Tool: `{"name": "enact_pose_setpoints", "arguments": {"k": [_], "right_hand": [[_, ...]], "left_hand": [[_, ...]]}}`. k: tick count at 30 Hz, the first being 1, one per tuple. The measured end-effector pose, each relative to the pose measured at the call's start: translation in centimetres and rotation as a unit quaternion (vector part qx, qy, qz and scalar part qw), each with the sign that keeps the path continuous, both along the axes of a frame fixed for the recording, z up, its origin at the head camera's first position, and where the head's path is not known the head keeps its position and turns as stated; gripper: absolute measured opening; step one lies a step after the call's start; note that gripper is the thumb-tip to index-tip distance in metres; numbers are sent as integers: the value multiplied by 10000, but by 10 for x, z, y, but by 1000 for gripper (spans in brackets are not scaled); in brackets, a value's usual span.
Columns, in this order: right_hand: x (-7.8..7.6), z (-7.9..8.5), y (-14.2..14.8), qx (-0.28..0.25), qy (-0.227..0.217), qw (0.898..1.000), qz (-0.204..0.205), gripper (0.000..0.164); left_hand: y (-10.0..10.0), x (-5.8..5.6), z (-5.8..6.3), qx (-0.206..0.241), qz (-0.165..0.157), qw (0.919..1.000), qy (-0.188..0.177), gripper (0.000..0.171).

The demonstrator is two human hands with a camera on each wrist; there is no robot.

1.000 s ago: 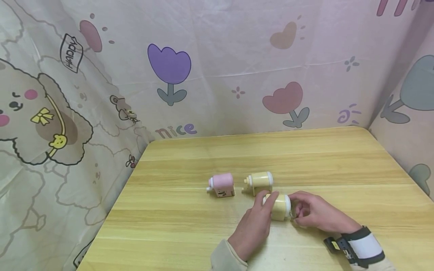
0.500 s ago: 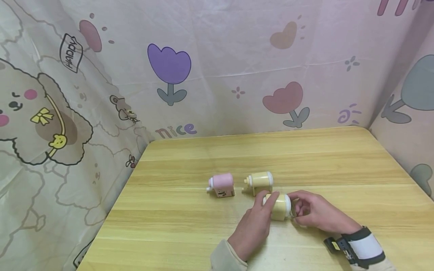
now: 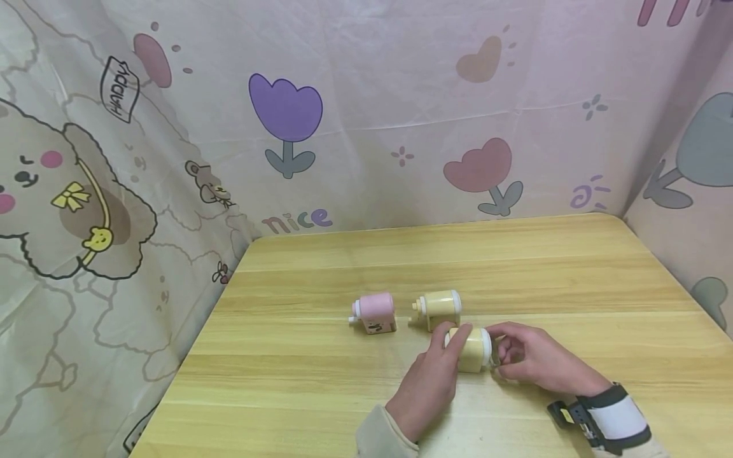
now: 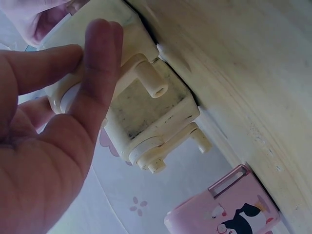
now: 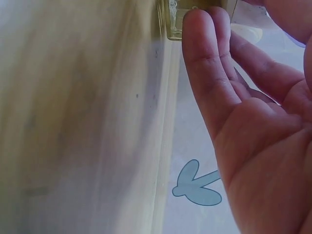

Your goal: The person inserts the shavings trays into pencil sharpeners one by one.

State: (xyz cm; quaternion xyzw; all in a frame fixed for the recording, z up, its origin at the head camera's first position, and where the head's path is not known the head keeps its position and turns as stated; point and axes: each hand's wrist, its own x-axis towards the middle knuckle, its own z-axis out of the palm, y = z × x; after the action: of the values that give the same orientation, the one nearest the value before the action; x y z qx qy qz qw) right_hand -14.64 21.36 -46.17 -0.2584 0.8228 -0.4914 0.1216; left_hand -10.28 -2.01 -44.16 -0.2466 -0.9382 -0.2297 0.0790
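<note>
A yellow crank pencil sharpener (image 3: 472, 350) with white end rims stands on the table between both hands. My left hand (image 3: 426, 385) grips it from the left; its crank (image 4: 151, 80) shows beside the fingers in the left wrist view. At the sharpener's other end, my right hand (image 3: 535, 359) pinches with thumb and index finger. There, in the right wrist view, a see-through bin (image 5: 175, 22) shows right at the fingertips, partly hidden by them. Just behind stands a second yellow pencil sharpener (image 3: 441, 305). Left of that is a pink pencil sharpener (image 3: 376, 312) with a printed picture.
The wooden table (image 3: 286, 369) meets a printed cloth backdrop (image 3: 366, 127) at the back, with more cloth at both sides. A camera strap (image 3: 613, 416) sits on the right wrist. The second yellow sharpener is close beyond the left fingertips.
</note>
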Motion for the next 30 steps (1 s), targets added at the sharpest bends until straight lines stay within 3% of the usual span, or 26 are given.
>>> {"name": "enact_pose_setpoints", "arguments": {"k": [15,30], "right_hand": [[1,3,-7,184,62,9998,-72,75],[3,1,-11,72,240,9996,-121,70]], "left_hand": [[1,-1,-1,33,-90,9997,224,64],[0,-1,-1,28,-147,9994,304,65]]}}
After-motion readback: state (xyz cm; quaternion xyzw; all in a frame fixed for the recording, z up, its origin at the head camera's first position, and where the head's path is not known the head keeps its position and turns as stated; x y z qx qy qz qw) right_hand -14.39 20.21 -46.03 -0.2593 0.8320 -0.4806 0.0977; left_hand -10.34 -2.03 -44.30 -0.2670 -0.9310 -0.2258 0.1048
